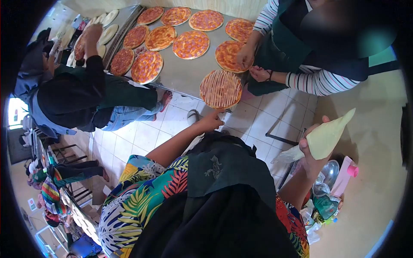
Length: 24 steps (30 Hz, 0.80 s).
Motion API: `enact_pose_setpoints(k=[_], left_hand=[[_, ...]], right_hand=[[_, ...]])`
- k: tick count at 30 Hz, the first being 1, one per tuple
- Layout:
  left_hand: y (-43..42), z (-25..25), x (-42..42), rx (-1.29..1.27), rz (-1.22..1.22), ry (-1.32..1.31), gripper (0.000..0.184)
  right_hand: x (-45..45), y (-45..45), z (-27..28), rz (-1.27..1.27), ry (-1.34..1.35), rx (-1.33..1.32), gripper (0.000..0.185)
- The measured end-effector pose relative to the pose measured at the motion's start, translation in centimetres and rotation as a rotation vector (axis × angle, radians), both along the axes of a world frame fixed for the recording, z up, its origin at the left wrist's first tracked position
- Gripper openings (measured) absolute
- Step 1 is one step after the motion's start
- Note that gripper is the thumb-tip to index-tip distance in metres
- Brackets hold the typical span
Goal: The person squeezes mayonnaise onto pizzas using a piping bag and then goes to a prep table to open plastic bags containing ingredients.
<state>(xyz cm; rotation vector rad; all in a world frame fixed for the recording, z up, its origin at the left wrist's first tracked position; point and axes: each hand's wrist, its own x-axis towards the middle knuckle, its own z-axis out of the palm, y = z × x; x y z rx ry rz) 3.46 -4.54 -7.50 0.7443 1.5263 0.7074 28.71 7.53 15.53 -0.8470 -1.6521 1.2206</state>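
Note:
My right hand (317, 146), raised at the right, is closed around a piping bag (330, 133) filled with something pale yellow. The bag's pointed end tilts up and to the right, while its clear plastic end hangs below my hand. My left hand (211, 121) is at the near edge of a pizza (220, 89) striped with thin pale lines of sauce. Its index finger reaches toward the crust, with the thumb apart; whether it touches the crust I cannot tell. That pizza lies at the near corner of the metal table (180, 81).
Several pizzas without stripes, one a pepperoni-like pizza (191, 44), cover the table. Across from me a co-worker's hands (251, 64) are near another pizza. At the left a person (73, 94) reaches over pale dough rounds (108, 34). A metal bowl (330, 171) and plastic bags are low right.

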Motion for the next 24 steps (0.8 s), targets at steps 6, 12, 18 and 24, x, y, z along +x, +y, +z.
enact_pose_setpoints(k=[6,12,18,24], left_hand=[[-1.1,1.0,-0.9,0.024,0.054,-0.107,0.047],[-1.2,3.6,-1.5,0.204,0.078,-0.157,0.040],[-2.5,6.4,-1.7,0.140,0.145,-0.127,0.042],[-2.8,5.9,-2.4,0.065,0.139,-0.164,0.043]], right_hand=[[-2.8,-0.4,0.4,0.052,0.071,-0.034,0.075],[-5.2,0.1,0.4,0.128,0.032,-0.095,0.071],[-5.3,1.3,-0.5,0.294,-0.152,0.139,0.070],[-4.1,0.7,2.0,0.335,0.173,0.180,0.068]])
